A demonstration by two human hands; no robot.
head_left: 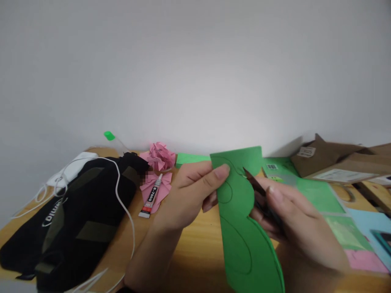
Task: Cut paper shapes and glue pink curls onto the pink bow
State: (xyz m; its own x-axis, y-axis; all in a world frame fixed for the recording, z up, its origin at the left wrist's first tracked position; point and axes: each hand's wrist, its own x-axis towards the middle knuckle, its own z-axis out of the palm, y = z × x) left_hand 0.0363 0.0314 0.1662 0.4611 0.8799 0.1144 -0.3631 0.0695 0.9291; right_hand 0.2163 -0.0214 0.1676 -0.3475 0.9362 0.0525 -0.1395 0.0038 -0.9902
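My left hand (195,191) pinches the left edge of a green sheet of paper (236,228), thumb on its front face. Curved dark lines are drawn on the sheet, and its right edge is cut in a wavy shape. In my right hand (299,219) is a pair of dark scissors (258,187); the fingers are wrapped round the handles, which are mostly hidden. The blade tips meet the sheet near its upper right, at a small cut. The sheet is held upright above the wooden table (195,252).
On the left lie a black bag (88,219) and a white cable (120,195). A glue tube (150,197) rests on pink folded paper (165,185), before a pink paper flower (160,156). To the right are a brown paper package (332,156) and green packets (320,195).
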